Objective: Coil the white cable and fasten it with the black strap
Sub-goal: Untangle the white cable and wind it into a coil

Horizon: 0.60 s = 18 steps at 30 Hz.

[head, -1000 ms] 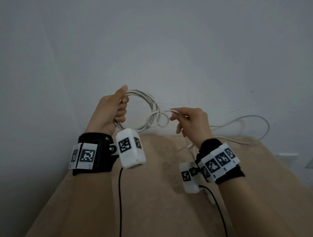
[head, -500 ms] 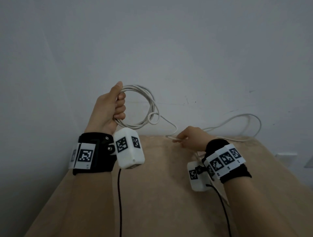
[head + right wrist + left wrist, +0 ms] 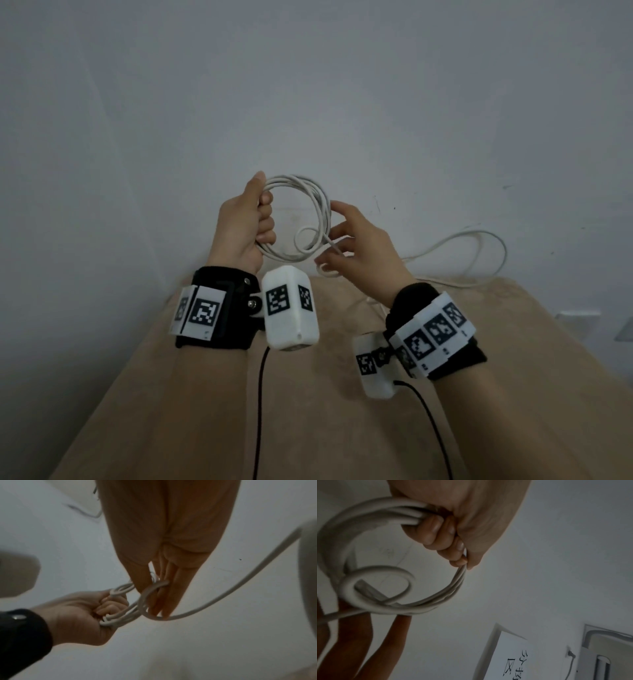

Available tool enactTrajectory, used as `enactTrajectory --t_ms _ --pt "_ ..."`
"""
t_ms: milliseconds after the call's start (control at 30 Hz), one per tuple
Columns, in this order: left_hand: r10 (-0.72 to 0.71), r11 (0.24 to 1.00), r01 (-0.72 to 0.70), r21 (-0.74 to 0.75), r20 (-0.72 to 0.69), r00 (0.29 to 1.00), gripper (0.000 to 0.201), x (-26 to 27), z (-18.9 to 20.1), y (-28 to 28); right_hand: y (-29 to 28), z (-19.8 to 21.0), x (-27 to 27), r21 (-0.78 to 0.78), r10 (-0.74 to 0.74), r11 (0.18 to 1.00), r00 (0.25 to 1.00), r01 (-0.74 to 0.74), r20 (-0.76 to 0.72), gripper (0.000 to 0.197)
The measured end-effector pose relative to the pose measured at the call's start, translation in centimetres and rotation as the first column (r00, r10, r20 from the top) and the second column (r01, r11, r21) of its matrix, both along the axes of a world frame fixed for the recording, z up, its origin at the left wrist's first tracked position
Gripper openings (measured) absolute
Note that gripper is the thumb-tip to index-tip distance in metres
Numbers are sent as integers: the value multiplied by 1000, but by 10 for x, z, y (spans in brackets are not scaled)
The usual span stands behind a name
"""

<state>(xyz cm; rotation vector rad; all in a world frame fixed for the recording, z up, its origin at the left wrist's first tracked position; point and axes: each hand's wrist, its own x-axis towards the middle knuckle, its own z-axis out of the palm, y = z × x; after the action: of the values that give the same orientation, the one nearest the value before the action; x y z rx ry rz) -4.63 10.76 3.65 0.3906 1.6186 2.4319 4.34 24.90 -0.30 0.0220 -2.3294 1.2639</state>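
White cable [image 3: 301, 219] coil in left hand [image 3: 245, 226]; slack trails over beige table [image 3: 513, 342].

Dim, flat light fills all three views, with no single source to be seen and no glare. In the head view the grey wall [image 3: 308, 102] darkens toward the corners, and the beige table [image 3: 342, 428] below it widens with wide-angle stretch. Shadows are soft. In the left wrist view the coiled white cable [image 3: 373, 588] is smeared by motion blur, and the right hand's fingers [image 3: 342, 649] below it lie in deep shade. In the right wrist view the right hand [image 3: 168, 534] is blurred and dusky; the cable strand at the right edge is swollen and out of focus.
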Motion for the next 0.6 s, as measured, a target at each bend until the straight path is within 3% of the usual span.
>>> enactTrajectory --t_ms 100,167,267,333,400,467,533,600 --pt "59 998 -59 21 22 998 40 -5 -2 -6 12 -1 -1 -169 -13 986 998 3 -63 36" --pt "91 995 -92 33 48 995 40 -9 -5 -12 25 2 0 -191 -40 981 997 26 -67 25" --pt "122 992 -124 35 56 991 40 -12 -6 -16 39 1 5 -122 -1 992 997 11 78 25" --pt "145 988 -147 46 53 988 40 -13 -6 -17 43 0 9 -64 94 995 975 -83 199 30" --pt "159 985 -162 59 60 985 40 -14 -6 -19 43 1 13 -152 215 970 960 -189 180 36" --pt "163 985 -165 42 51 985 40 -15 -7 -20 41 3 15 -380 321 884 945 -273 67 41" --pt "156 988 -156 -14 19 988 40 -17 -11 -16 40 5 14 -613 407 710 913 -346 -45 52" --pt "144 988 -144 -62 2 990 40 -18 -17 -14 41 6 15 -743 407 562 903 -363 -134 54"
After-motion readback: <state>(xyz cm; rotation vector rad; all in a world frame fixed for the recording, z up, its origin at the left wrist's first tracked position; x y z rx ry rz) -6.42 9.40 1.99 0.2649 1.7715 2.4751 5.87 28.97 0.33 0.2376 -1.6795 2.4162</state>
